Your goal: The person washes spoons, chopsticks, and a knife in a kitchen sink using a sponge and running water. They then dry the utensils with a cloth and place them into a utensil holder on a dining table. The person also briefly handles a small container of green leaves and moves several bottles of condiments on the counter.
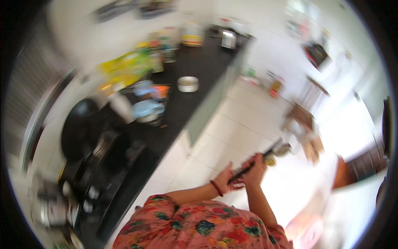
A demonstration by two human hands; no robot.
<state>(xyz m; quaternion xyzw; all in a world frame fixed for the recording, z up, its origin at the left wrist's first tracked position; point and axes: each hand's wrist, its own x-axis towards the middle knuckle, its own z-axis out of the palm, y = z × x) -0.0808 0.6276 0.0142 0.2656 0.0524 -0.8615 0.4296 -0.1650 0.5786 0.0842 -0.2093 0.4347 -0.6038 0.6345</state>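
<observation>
Both hands are in front of my body, above the pale floor tiles, around one long dark object [244, 170]. My left hand [226, 178], with a red bead bracelet at its wrist, is at the lower end of the object. My right hand [255, 169] grips it further along, and its far end [273, 147] sticks out beyond the fingers. Blur hides what the object is. Just past the right hand appear a round beige thing [282, 149] and a small yellow thing [270, 161]; whether they touch the object, I cannot tell.
To the left runs a black countertop [199, 59] with a white bowl [188, 84], a light-blue lidded pot [146, 110], yellow-green packets [127, 67] and a dark wok [79, 129]. Cardboard boxes [300, 116] and a bottle [275, 88] stand on the floor ahead. An orange-brown object [342, 174] is at right.
</observation>
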